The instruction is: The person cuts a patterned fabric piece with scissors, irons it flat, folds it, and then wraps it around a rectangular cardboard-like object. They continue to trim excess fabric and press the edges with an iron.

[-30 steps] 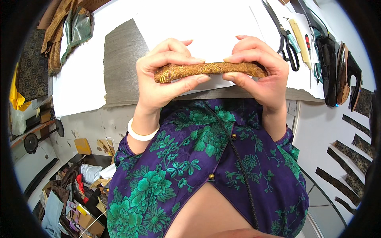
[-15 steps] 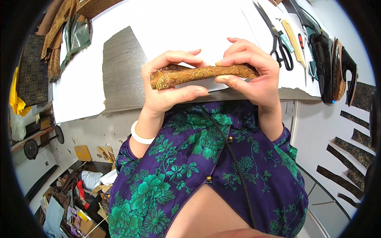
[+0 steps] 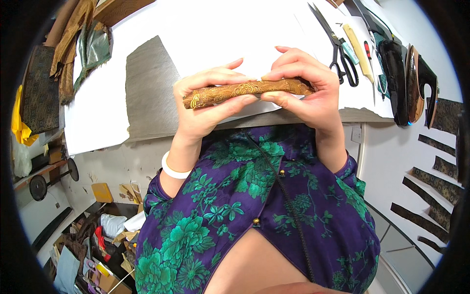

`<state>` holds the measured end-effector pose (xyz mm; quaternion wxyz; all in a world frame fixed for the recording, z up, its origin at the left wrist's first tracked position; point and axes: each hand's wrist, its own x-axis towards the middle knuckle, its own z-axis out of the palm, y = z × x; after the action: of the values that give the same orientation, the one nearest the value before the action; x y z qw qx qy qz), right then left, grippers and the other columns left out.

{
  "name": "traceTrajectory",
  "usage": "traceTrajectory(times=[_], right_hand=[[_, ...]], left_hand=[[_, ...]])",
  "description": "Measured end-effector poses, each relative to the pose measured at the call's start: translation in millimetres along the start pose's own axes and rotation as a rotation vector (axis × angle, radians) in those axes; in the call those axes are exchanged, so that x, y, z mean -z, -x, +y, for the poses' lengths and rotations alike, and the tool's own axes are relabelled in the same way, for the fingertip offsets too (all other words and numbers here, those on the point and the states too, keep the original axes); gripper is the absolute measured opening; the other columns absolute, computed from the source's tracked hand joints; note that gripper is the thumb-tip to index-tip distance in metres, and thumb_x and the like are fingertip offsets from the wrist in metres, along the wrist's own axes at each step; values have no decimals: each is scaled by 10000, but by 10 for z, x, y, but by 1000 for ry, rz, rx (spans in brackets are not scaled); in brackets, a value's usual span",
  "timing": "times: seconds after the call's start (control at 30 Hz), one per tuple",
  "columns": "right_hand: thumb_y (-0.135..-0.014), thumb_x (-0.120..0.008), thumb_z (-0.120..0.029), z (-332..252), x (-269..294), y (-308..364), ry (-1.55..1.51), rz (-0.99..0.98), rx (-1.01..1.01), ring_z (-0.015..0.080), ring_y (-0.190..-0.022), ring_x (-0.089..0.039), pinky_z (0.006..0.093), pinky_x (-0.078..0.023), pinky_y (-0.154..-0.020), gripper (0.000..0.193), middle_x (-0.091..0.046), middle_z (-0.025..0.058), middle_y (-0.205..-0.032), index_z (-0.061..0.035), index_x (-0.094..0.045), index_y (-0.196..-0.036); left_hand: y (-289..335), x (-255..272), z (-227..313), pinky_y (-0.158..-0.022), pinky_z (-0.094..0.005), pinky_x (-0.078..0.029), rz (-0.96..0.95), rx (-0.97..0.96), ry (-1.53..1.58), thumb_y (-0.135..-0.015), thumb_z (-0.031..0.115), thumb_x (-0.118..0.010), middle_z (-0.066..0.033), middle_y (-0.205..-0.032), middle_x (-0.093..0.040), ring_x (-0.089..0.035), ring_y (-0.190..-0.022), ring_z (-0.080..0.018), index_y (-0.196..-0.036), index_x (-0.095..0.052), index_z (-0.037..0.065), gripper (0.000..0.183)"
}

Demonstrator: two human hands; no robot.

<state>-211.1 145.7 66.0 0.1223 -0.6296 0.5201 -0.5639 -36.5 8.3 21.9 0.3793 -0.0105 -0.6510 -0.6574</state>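
Because it looks like patterned cloth folded into a narrow band, the gold-brown brocade roll (image 3: 247,90) should be light, pliable along its length and unlikely to break; its woven face probably grips well against skin, though the folded layers could spring open if let go. It is held up over the near edge of the white surface (image 3: 220,29), right of the dark grey sheet (image 3: 147,88) and nearer that edge than the black scissors (image 3: 337,46) by the right edge. The left hand (image 3: 198,110) and right hand (image 3: 320,100) both grasp it, fingers along its far side and thumbs along its near side, with thumb tips almost meeting at mid-length. Pinching inward from both ends seems the best hold, as it supports the limp middle. Compared with half a second ago, the left thumb has come up against the roll, whose left part now looks slimmer, while the right hand's pinch is much the same.
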Motion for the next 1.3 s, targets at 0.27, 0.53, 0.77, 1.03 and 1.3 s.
traceTrajectory(times=[0.27, 0.53, 0.77, 1.03, 1.3], right_hand=[[-701, -867, -65, 9, -34, 4, -43, 23, -48, 189, -853, -681, 531, -429, -1085, 278, -721, 63, -860, -36, -747, -950], [-651, -927, -151, -84, 216, 92, 0, 133, -88, 198, -1053, -643, 348, -492, -970, 650, -704, 96, -1112, -22, -663, -1231], [-919, -754, -130, -222, 1533, 484, 753, 706, -203, 158, -1049, -659, 293, -531, -914, 246, -722, 74, -1102, -49, -725, -1150], [-923, -743, -105, -591, 1884, 580, 1007, 860, -77, 169, -999, -676, 299, -521, -938, 164, -732, 104, -1056, 11, -749, -1038], [-859, -639, -676, -159, 4187, 1714, 1812, 774, -590, 422, -1189, -615, 508, -452, -1043, 798, -663, 252, -1248, -8, -650, -1295]], left_hand=[[47, -42, 73, -847, -317, -588, 87, 95, 21, -755, -71, -821, -157, -978, -747, -725, -925, -207, -999, -739, -43, 259], [63, -34, 40, -805, -299, -586, 67, 31, -16, -742, -92, -820, -159, -976, -746, -724, -905, -200, -998, -738, -42, 273], [75, -90, 99, -784, -283, -581, 70, -19, -74, -747, -91, -811, -159, -965, -755, -732, -888, -191, -1003, -742, -32, 272], [159, -225, 120, -777, -286, -587, 102, -49, -97, -744, -66, -821, -157, -972, -762, -741, -874, -193, -1014, -747, -16, 284], [124, -225, 76, -785, -270, -580, 118, -32, -46, -755, -53, -826, -132, -984, -763, -735, -876, -169, -1033, -751, -9, 291]])
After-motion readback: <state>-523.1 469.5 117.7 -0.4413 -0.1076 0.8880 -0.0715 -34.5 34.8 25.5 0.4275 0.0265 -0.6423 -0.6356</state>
